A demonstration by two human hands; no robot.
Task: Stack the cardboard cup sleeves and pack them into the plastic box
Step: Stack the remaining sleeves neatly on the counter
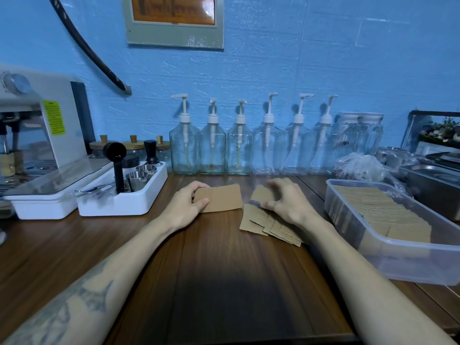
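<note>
At the left of the dark wooden table (pixel 211 282), a white plastic tray (pixel 139 202) of black and steel coffee tools is seen, and just right of it a flat brown cardboard cup sleeve (pixel 221 199) is gripped at its left end by the left hand (pixel 185 207), thumb on top and fingers curled behind. Further right, a loose heap of brown cardboard sleeves (pixel 263 222) is lain upon by the right hand (pixel 286 200), whose curled fingers pinch one sleeve. At the far right, a clear rectangular plastic box (pixel 398 257) is filled with a row of stacked sleeves (pixel 380 210).
</note>
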